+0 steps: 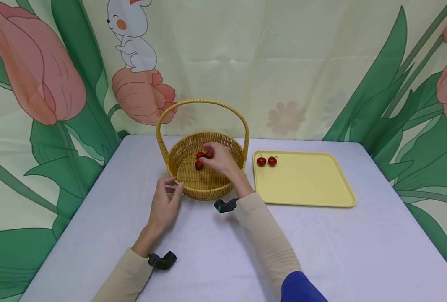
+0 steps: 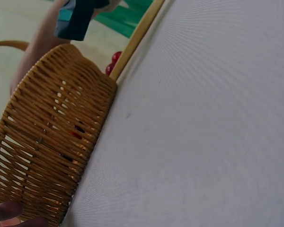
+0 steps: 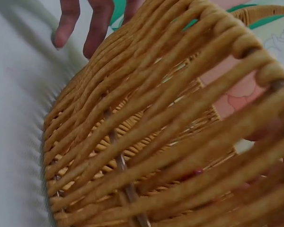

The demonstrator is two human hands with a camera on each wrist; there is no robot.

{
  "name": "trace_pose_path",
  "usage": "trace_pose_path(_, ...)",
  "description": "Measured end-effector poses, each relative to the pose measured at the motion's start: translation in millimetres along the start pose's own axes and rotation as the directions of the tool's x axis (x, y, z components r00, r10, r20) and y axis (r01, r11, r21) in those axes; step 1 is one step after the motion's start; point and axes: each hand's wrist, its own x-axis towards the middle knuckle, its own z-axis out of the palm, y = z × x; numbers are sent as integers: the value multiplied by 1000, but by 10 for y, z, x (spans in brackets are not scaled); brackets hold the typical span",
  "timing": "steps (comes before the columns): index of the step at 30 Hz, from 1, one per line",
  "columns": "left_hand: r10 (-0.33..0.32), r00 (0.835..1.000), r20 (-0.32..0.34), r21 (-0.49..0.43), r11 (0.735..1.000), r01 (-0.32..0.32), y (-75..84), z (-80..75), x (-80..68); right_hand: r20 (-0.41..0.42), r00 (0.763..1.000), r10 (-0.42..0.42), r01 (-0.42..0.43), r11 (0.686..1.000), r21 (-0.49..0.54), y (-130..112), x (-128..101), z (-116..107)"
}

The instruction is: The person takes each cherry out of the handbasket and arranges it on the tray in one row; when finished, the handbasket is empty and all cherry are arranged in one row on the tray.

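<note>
A woven basket (image 1: 204,193) with a tall arched handle stands on the table. Several dark red cherries lie in it, one cherry (image 1: 198,165) nearest the front. My right hand (image 1: 220,158) reaches inside over the right rim, pinching a cherry (image 1: 209,154) between thumb and forefinger. At the front left, my left hand (image 1: 165,201) holds the rim, thumb up at the edge and fingers along the outer side. The left wrist view shows its fingertips (image 2: 7,211) against the wickerwork (image 2: 52,127). In the right wrist view, the wicker wall (image 3: 146,132) hides most of the inside.
Right of the basket lies a yellow tray (image 1: 306,180), with two cherries, a left one (image 1: 261,161) and a right one (image 1: 272,161), in its back left corner. A pale cloth covers the table (image 1: 208,251). Behind it hangs a printed curtain (image 1: 284,75).
</note>
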Motion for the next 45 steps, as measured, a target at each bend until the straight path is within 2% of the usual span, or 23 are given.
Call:
trace_pose_path(10,2,1000,-6,-14,1000,-3,-9,8,-1,96,994,50,-45,998,-53,-10,149,76)
trace_pose_path(15,3,1000,-8,-18,1000,-4,-23,7,1,157,987,43,-29,996,-87,9,197,113)
trace_pose_path(22,-7,1000,2,-19,1000,7,-5,13,0,284,957,51,-8,989,-148,42,204,147)
trace_pose_path(28,-3,1000,-2,-15,1000,3,8,6,2,361,932,39,54,969,-242,27,193,158)
trace_pose_path(45,-6,1000,-1,-8,1000,6,10,4,-2,373,927,42,37,979,-203,28,155,169)
